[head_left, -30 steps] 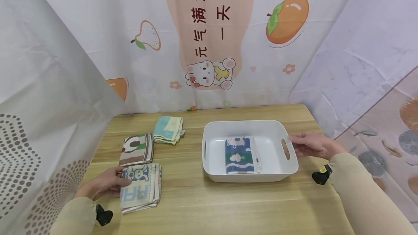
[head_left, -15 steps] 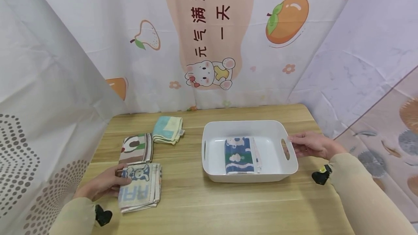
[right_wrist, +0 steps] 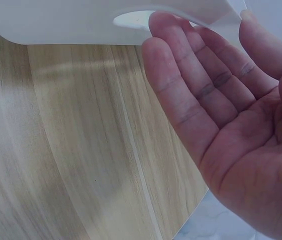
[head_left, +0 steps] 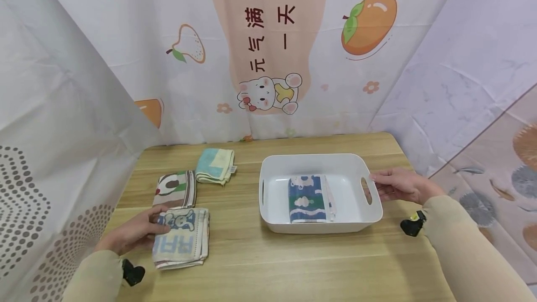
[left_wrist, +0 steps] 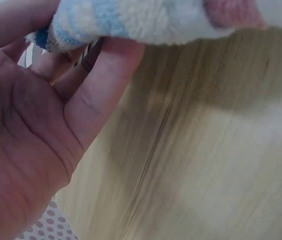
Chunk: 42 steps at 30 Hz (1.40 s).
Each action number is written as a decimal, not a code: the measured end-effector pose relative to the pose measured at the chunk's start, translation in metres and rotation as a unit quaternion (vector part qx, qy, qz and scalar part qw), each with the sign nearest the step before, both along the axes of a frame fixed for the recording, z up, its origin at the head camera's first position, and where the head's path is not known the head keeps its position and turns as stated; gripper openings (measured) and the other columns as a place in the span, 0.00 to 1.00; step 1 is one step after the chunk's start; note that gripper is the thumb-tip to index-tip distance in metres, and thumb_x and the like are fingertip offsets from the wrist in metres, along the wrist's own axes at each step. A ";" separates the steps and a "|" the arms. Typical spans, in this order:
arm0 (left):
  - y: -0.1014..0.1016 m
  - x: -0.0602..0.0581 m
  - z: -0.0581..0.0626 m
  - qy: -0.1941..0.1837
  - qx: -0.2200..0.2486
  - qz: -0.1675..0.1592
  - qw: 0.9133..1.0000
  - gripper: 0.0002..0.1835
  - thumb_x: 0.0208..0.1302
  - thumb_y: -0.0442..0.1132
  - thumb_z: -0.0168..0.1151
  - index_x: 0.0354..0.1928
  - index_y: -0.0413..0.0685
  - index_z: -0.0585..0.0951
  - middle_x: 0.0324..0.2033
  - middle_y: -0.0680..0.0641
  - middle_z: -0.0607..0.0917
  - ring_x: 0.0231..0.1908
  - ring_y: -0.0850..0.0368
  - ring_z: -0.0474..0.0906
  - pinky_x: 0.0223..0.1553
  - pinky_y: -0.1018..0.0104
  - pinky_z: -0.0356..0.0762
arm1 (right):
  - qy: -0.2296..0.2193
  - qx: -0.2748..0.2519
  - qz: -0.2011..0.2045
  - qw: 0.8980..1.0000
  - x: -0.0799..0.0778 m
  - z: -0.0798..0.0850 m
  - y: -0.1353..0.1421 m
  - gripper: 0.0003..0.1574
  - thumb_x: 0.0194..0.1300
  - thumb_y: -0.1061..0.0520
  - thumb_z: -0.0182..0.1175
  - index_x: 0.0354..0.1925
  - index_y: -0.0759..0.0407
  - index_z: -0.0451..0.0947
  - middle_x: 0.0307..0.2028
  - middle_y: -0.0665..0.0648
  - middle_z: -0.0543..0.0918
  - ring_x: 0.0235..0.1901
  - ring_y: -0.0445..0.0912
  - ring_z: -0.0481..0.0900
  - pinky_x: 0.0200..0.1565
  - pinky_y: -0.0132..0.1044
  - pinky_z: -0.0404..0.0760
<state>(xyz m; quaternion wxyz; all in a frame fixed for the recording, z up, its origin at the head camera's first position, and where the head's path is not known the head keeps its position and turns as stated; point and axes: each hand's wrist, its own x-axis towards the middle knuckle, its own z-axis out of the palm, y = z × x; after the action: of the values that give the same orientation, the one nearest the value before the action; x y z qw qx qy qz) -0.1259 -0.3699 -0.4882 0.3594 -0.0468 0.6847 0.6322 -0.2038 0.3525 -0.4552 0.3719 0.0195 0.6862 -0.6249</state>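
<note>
In the head view my left hand (head_left: pixel 136 229) pinches the left edge of a folded towel (head_left: pixel 182 241) with a blue bear and blue lettering. The left wrist view shows that towel's thick edge (left_wrist: pixel 141 20) between thumb and fingers, raised off the wood. My right hand (head_left: pixel 400 185) holds the right end of a white plastic basket (head_left: pixel 323 228), thumb at the rim and fingers by the handle hole. Inside the basket lies a folded blue and green towel (head_left: pixel 308 202). In the right wrist view the fingers (right_wrist: pixel 181 95) are bent loosely against the basket's outer wall (right_wrist: pixel 71 25).
A folded brown, white and green towel (head_left: pixel 174 190) lies just behind the held one. Farther back is a folded teal and yellow towel (head_left: pixel 215 166) with a white tag. Printed curtains (head_left: pixel 184 101) hang behind and beside the wooden table (head_left: pixel 268 274).
My left hand and the bear towel have risen slightly, the towel's near edge moving up a little. The right hand and the basket have stayed in place.
</note>
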 end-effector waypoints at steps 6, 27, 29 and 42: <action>0.003 -0.004 0.003 0.007 0.012 -0.019 1.000 0.21 0.65 0.32 0.58 0.56 0.44 0.62 0.48 0.39 0.77 0.41 0.42 0.80 0.41 0.43 0.79 | -0.002 -0.005 0.000 1.000 0.000 -0.001 0.001 0.25 0.74 0.52 0.47 0.58 0.70 0.70 0.45 0.70 0.81 0.47 0.59 0.80 0.49 0.51 0.77; 0.014 -0.018 0.017 0.055 0.009 -0.021 0.998 0.21 0.64 0.32 0.59 0.57 0.46 0.67 0.48 0.37 0.79 0.43 0.41 0.80 0.42 0.42 0.78 | -0.002 -0.014 0.003 1.000 -0.001 -0.001 0.000 0.25 0.74 0.53 0.47 0.59 0.71 0.69 0.46 0.71 0.80 0.47 0.59 0.79 0.50 0.52 0.76; 0.016 -0.019 0.019 0.061 0.007 -0.019 0.998 0.21 0.64 0.32 0.59 0.57 0.45 0.67 0.48 0.37 0.79 0.43 0.41 0.79 0.42 0.43 0.78 | -0.001 -0.011 0.002 1.000 0.000 -0.001 0.000 0.25 0.74 0.53 0.47 0.59 0.71 0.69 0.46 0.71 0.80 0.47 0.59 0.79 0.50 0.52 0.77; 0.028 -0.027 0.031 0.087 0.039 0.003 0.996 0.19 0.65 0.30 0.58 0.56 0.46 0.66 0.47 0.37 0.78 0.41 0.39 0.80 0.39 0.40 0.78 | -0.001 0.000 0.002 1.000 0.000 0.002 -0.001 0.26 0.74 0.52 0.47 0.59 0.71 0.69 0.45 0.70 0.81 0.47 0.59 0.80 0.49 0.51 0.78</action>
<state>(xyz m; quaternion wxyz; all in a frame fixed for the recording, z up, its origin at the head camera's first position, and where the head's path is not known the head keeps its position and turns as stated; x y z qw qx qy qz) -0.1531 -0.3418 -0.4575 0.2986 0.0200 0.6883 0.6608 -0.2038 0.3517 -0.4530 0.3737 0.0187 0.6862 -0.6238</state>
